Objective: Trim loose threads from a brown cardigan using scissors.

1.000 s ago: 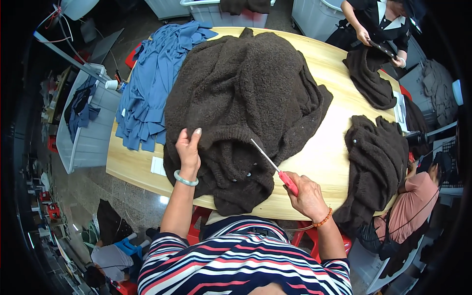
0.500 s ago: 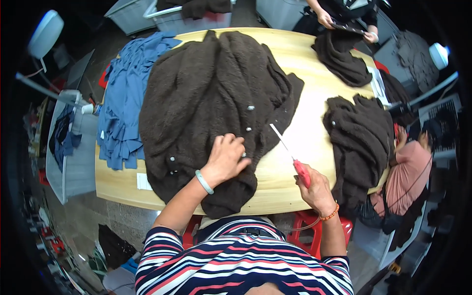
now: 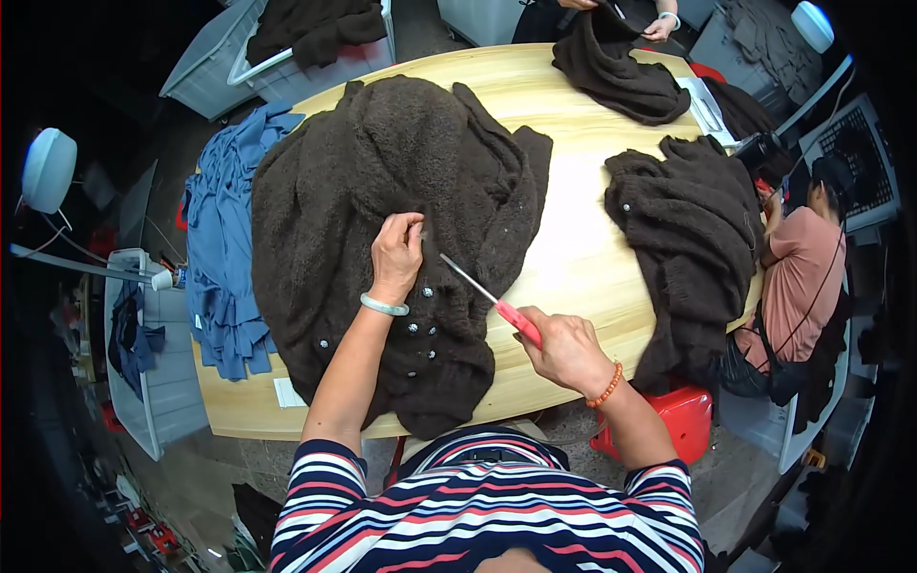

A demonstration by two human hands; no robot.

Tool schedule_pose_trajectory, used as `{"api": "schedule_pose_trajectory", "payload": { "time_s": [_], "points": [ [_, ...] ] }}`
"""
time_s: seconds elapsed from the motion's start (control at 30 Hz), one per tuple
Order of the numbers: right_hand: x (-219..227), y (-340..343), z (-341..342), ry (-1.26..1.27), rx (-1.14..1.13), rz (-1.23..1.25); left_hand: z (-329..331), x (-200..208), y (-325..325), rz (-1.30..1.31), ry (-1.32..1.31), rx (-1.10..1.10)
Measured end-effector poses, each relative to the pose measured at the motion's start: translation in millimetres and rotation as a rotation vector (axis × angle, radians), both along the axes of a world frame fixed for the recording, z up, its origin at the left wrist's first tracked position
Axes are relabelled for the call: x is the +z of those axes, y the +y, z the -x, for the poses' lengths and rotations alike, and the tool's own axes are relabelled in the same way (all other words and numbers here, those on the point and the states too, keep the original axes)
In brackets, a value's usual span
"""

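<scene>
A dark brown fuzzy button-up garment [image 3: 310,210] lies bunched on the table in front of me, with several shiny round buttons near its lower middle. My left hand [image 3: 395,258], a pale bangle at its wrist, pinches a bit of its cloth above the buttons. To the right, my right hand [image 3: 571,353] is closed around the red handle of a tool with a long thin metal shaft [image 3: 473,283]. The shaft's tip points up and left over the garment, close to my left hand; whether it touches is unclear.
Blue garments [image 3: 224,239] are heaped on the left of the wooden table [image 3: 564,258]. Another brown garment [image 3: 688,220] lies at the right, where a seated person [image 3: 802,258] works. Across the table, a person's hands [image 3: 659,27] hold brown cloth. Lamps stand at both sides.
My left hand has gone from lying spread near the buttons to pinching cloth farther up. The tool has moved left over the garment, and the garment's folds have shifted, showing more buttons.
</scene>
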State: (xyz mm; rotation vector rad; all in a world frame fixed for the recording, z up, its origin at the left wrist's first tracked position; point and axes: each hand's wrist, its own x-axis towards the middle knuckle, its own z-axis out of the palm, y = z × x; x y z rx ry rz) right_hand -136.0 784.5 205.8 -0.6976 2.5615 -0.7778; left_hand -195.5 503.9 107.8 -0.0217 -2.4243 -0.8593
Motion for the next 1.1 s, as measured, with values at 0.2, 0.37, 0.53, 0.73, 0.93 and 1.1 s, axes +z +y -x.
{"api": "schedule_pose_trajectory", "payload": {
  "time_s": [0.2,0.37,0.53,0.73,0.93,1.1],
  "points": [
    [-1.1,-36.7,35.4,0.147,0.037,-0.073,2.0,-17.4,-7.6,-0.593,-0.214,-0.037],
    [6.5,-30.5,32.2,0.119,0.108,-0.045,-2.1,-14.8,-17.2,-0.673,-0.263,-0.082],
    [-4.2,-23.2,22.5,0.082,0.049,0.011,-19.7,3.3,3.9,-0.379,-0.15,-0.151],
    [-4.3,-8.7,14.2,0.008,-0.017,-0.016,-44.7,-5.2,16.6,-0.428,-0.053,-0.031],
    [-2.4,-9.7,7.6,0.009,0.033,-0.1,-29.3,2.6,19.2,0.008,-0.066,-0.089],
    [-0.7,-13.9,5.5,0.062,0.042,-0.186,-21.1,-18.2,13.7,0.105,-0.136,-0.01]
  ]
}}
